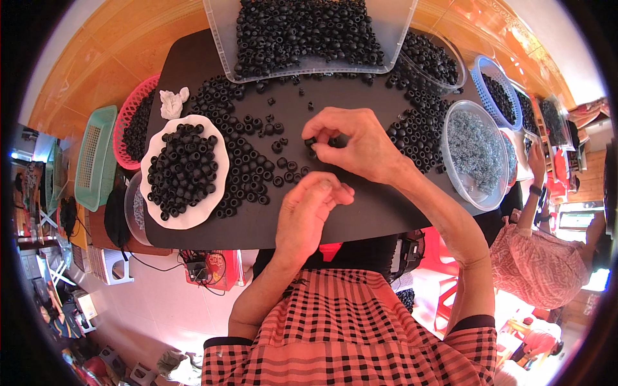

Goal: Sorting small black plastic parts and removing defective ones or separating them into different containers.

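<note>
My right hand (354, 143) is raised over the middle of the dark table (360, 212), its thumb and forefinger pinching a small black ring-shaped piece (311, 145). Just nearer to me, my left hand (308, 209) is closed, fingers curled toward the thumb; whatever it may hold is hidden. Many similar black pieces with round holes (248, 161) lie loose to the left of my hands, and more (417, 136) are spread to the right. A white scalloped plate (214, 193) on the left carries a heap of them.
A clear plastic bin (225, 61) full of black pieces stands at the far edge. On the right, a clear bowl (479, 204) holds small translucent bits, beside a blue basket (479, 64). A pink basket (122, 116) stands left. Another person's arm (534, 174) reaches in at right.
</note>
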Demonstrator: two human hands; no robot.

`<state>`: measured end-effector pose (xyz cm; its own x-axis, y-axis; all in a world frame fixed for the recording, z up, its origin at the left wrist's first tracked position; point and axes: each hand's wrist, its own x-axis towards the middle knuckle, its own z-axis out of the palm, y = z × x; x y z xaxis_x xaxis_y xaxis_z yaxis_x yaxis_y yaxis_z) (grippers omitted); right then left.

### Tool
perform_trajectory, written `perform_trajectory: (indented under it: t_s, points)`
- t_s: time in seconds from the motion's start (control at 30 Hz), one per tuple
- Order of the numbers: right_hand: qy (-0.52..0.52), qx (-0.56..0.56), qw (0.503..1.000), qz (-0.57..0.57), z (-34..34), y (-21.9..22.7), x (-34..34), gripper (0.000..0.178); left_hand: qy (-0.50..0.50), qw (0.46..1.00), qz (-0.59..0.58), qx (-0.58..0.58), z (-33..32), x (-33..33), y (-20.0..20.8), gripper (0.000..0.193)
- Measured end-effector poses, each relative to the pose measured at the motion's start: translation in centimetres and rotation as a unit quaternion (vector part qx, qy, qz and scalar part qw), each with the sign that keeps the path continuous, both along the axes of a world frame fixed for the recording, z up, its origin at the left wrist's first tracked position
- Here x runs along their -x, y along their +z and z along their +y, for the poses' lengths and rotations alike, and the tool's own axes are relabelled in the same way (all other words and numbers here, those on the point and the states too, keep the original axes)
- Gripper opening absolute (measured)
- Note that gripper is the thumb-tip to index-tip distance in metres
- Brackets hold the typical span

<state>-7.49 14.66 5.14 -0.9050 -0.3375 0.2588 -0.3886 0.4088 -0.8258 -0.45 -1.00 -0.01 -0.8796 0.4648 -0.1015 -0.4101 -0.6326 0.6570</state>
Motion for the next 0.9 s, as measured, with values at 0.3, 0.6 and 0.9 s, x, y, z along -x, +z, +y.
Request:
perform_trajectory:
  t_s: [0.3, 0.6, 0.9]
  points:
    - [-0.021, 0.050, 0.999, 0.004, 1.1, 0.9, -4.8, 0.020, 0.096, 0.995, 0.035, 0.010, 0.7, 0.8, 1.1, 0.029]
    - [-0.031, 0.101, 0.994, 0.011, 1.9, 0.4, -6.3, 0.018, 0.066, 0.996, 0.043, 0.050, 1.2, 0.5, 1.0, 0.023]
    - [-0.129, -0.053, 0.984, 0.112, 4.2, -0.6, -1.7, 0.013, 0.023, 0.996, 0.028, 0.086, 1.1, 0.0, 0.7, 0.024]
